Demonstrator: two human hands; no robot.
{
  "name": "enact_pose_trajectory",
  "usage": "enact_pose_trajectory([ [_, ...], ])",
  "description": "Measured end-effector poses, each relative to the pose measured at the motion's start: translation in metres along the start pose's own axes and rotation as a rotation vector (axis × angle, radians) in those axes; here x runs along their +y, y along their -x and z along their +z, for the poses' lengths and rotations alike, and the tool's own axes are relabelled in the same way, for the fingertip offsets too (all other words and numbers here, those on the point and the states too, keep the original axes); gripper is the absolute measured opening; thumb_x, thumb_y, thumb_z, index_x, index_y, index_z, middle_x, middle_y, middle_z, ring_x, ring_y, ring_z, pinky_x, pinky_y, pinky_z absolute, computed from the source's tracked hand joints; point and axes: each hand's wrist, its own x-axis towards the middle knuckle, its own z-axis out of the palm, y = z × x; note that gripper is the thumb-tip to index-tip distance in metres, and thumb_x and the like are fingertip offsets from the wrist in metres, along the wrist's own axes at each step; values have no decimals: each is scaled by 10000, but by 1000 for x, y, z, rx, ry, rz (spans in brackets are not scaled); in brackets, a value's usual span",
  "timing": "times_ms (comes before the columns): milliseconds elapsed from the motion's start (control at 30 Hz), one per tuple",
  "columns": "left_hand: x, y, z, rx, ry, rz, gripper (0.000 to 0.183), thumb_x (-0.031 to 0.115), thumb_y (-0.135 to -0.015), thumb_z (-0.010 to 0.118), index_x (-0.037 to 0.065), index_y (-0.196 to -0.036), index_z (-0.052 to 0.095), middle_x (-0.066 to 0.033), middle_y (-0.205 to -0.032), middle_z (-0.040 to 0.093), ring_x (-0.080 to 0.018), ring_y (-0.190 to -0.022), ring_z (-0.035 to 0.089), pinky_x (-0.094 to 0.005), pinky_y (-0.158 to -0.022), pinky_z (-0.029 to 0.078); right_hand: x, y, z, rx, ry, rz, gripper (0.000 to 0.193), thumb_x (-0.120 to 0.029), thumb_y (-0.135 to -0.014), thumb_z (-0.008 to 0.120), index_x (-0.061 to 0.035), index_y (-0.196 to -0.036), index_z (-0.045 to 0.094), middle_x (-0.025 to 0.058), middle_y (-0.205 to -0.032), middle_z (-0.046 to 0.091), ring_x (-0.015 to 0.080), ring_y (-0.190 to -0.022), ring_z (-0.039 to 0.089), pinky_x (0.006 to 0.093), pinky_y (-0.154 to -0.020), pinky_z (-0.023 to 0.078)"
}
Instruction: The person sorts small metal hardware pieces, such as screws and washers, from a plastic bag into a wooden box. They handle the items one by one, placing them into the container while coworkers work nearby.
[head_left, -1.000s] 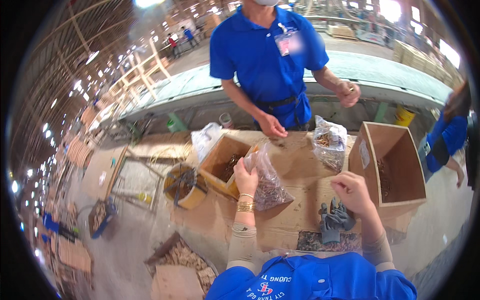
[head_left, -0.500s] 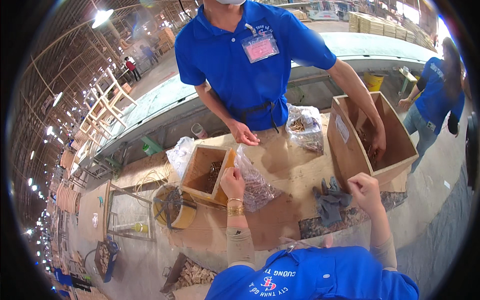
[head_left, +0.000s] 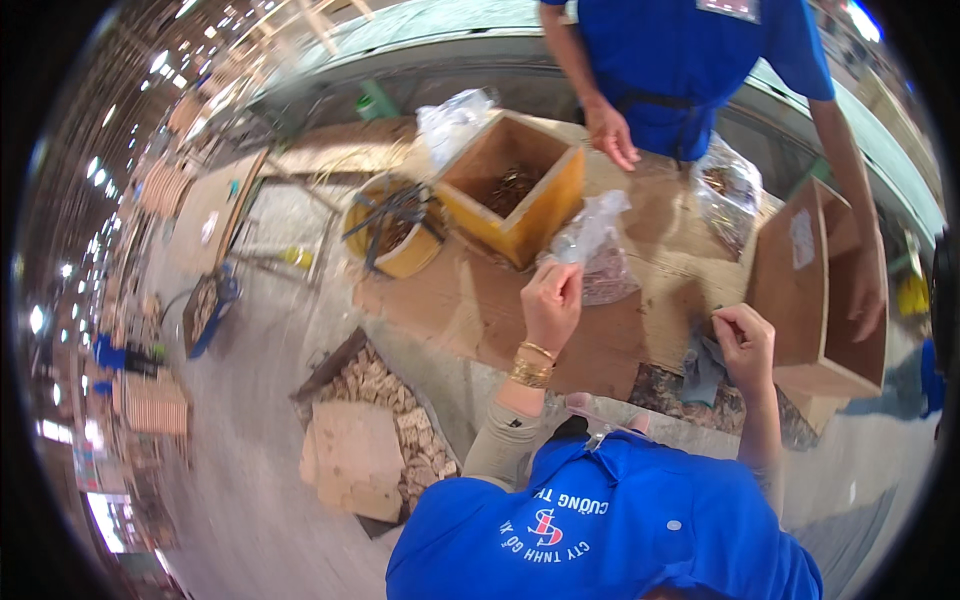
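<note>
My left hand point(head_left: 552, 300) is closed, its fingertips in front of a clear plastic bag point(head_left: 605, 275) of small brownish pieces; what it pinches, if anything, I cannot make out. Just behind stands an open wooden box point(head_left: 545, 215) with yellow sides and small brown metal-looking pieces inside. My right hand point(head_left: 745, 345) is also closed in a pinch, above dark grey gloves point(head_left: 703, 375); a tiny dark speck shows at its fingertips, too small to name. To its right is a tall wooden box point(head_left: 790, 275), where a co-worker's hand point(head_left: 868, 305) reaches in.
A yellow bucket point(head_left: 410, 258) with dark straps stands left of the yellow-sided box. Another clear bag point(head_left: 728, 195) lies near the co-worker. Cardboard point(head_left: 470, 320) covers part of the table. On the floor, a bin of wood blocks point(head_left: 420, 440) has a flat board point(head_left: 350, 455) on top.
My view has swung left and down, so the table appears farther right. My left hand has come away from the yellow-sided box's rim toward me. My right hand stays pinched near the gloves.
</note>
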Motion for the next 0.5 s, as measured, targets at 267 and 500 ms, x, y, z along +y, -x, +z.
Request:
enact_pose_trajectory([
  [267,32,23,-17,107,-183,-70,66,88,-748,549,28,-773,562,-157,-746,550,-332,-710,541,-397,-616,445,31,-4,76,-440,-168,-153,34,-8,-757,568,17,-779,576,77,-711,546,152,-624,536,246,-566,427],
  [500,52,180,-29,-53,-445,-348,96,133,-733,513,44,-704,534,-128,-726,504,-309,-712,520,-416,-620,417,124,-57,159,-286,2,-480,335,-136,-826,552,-32,-1141,506,180,-1203,455,290,-1103,445,363,-900,371],
])
